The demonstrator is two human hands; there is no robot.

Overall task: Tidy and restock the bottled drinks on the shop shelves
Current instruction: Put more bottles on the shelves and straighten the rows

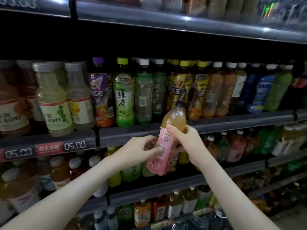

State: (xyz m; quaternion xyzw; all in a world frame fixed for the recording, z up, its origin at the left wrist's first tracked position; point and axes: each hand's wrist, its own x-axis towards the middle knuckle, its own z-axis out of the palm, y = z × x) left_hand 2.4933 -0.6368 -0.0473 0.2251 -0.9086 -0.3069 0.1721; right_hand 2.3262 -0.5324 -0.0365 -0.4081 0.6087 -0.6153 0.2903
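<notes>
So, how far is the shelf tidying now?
Done, it seems: the middle shelf's front row of plastic tea bottles stands upright and full. In hand: the left hand and the right hand hold a pink-labelled plastic bottle of amber drink, off any shelf. Left: placing it, perhaps beside the pink-labelled bottles on the lower shelf.

- Bottle [167, 143] is leaning right, in front of the middle shelf rail [232, 122].
- Left hand [142, 148] is gripping it low-left; right hand [187, 141] is gripping high-right.
- Upper row [149, 90] is standing behind the rail, lower row [232, 146] beneath.
</notes>
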